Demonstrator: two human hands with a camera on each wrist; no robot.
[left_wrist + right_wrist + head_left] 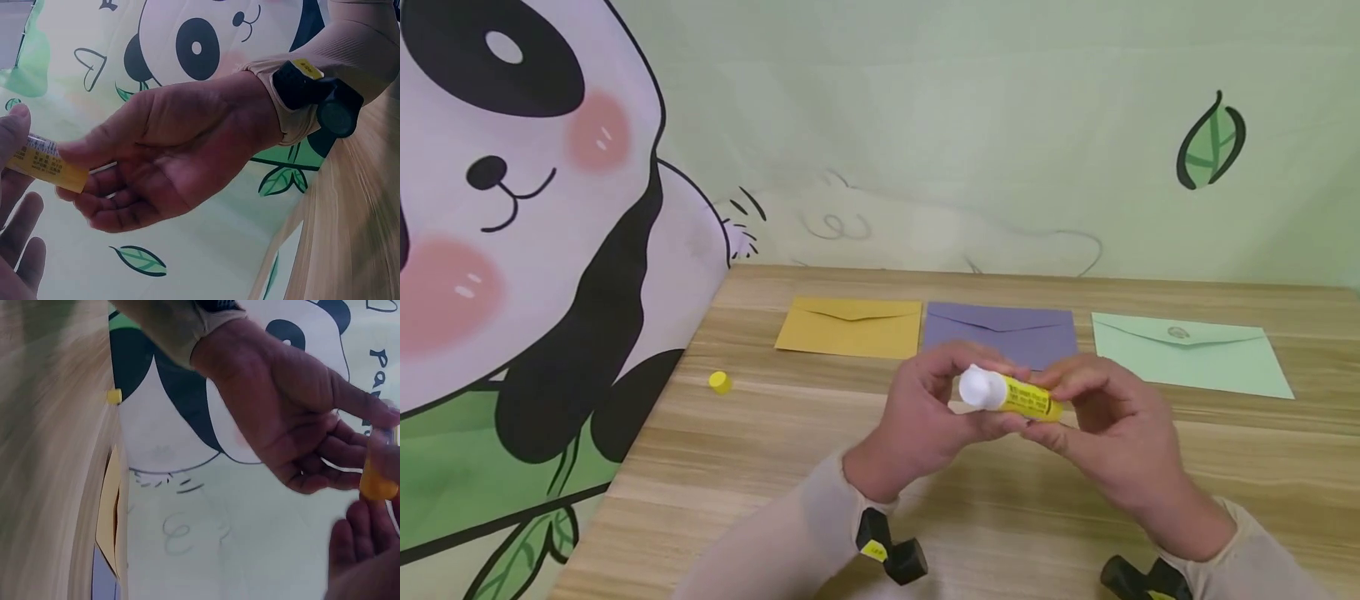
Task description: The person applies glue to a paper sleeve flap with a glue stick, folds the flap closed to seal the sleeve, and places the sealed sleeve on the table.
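Both hands hold a yellow glue stick [1033, 402] up in front of the chest, above the wooden table. Its white end [981, 387] faces left, without a cap. My left hand [925, 417] grips it with thumb below and fingers above, near the white end. On the yellow end, my right hand [1112, 429] pinches with thumb and fingertips. The left wrist view has the printed barrel [47, 159] between the two hands. A small yellow cap [720, 382] lies apart on the table at the left.
Along the table's back lie a yellow envelope [850, 333], a purple envelope [985, 321] partly hidden by the left hand, and a mint-green envelope [1195, 358]. A printed panda backdrop [617, 192] stands at the left and behind the wooden table [737, 467].
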